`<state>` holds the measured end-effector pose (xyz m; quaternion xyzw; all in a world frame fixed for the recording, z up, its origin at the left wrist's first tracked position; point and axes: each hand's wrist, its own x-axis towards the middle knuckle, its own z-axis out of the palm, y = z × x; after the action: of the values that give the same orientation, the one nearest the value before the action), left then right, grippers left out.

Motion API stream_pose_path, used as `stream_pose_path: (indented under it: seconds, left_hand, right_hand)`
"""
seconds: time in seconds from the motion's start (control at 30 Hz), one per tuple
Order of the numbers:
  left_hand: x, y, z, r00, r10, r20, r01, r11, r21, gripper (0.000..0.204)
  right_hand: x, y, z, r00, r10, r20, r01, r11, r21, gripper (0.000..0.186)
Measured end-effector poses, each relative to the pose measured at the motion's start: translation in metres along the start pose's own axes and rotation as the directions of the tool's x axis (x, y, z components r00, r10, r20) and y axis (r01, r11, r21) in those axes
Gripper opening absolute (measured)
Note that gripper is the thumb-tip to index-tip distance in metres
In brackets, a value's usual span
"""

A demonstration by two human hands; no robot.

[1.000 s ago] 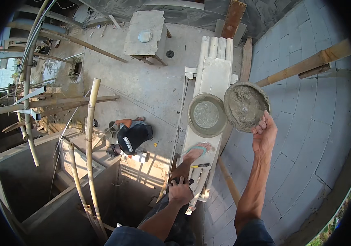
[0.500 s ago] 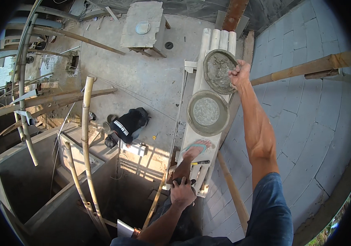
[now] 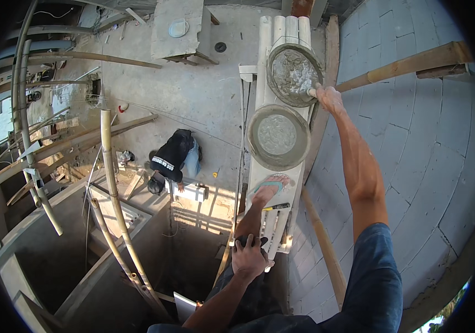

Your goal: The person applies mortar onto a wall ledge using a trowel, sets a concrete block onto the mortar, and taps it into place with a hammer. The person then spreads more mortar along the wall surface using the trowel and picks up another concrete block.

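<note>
Two round mortar basins sit in line on the pale plank platform (image 3: 262,95) in the head view. The right hand (image 3: 329,99) grasps the far basin (image 3: 271,73) by its right rim, fingers curled over the edge; wet grey mortar (image 3: 293,75) lies inside. The near basin (image 3: 301,143), holding paler, wetter mix, stands just beside it. The left hand (image 3: 248,260) lies over the bent leg (image 3: 251,219); whether it grips the dark thing under its fingers, I cannot tell. Around them, a sandalled foot (image 3: 275,187) and a yellow-and-black-handled tool (image 3: 277,207) take up the nearer planks. A bamboo pole (image 3: 404,69) juts close to the right hand, before the grey block wall (image 3: 404,161). Left and below, a co-worker (image 3: 172,152) crouches at a white slab (image 3: 193,192), beyond an upright bamboo post (image 3: 109,166).
</note>
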<state>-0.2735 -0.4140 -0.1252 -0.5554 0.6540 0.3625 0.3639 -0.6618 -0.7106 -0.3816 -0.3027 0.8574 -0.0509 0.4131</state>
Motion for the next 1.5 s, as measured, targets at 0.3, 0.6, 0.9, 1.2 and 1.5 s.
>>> stream_pose_path:
  seconds: [0.3,0.6,0.9,1.2,1.5]
  left_hand:
    - [-0.004,-0.012,0.019,0.998,0.012,-0.064,-0.006,0.996,0.083,0.053]
    - [0.001,-0.005,0.019,0.996,0.066,-0.056,-0.065,0.998,0.027,0.053]
    - [0.0,-0.01,0.017,0.993,0.069,-0.094,-0.064,0.996,0.054,0.05]
    - [-0.004,-0.015,0.017,0.995,0.087,-0.048,-0.084,0.994,0.07,0.052]
    - [-0.012,-0.004,0.039,0.983,0.178,-0.04,-0.167,0.967,0.191,0.051]
  right_hand:
    - [-0.047,-0.06,-0.034,0.988,-0.146,0.046,0.152,0.905,-0.397,0.032]
    - [-0.133,0.047,-0.061,0.932,-0.186,-0.31,0.127,0.971,-0.201,0.038]
    - [-0.174,0.089,0.042,0.68,-0.237,-0.694,0.46,0.875,0.153,0.034]
    - [-0.231,0.169,0.132,0.832,0.308,-0.461,0.087,0.748,0.658,0.035]
    - [-0.358,0.337,0.287,0.766,0.462,-0.447,-0.313,0.876,0.368,0.041]
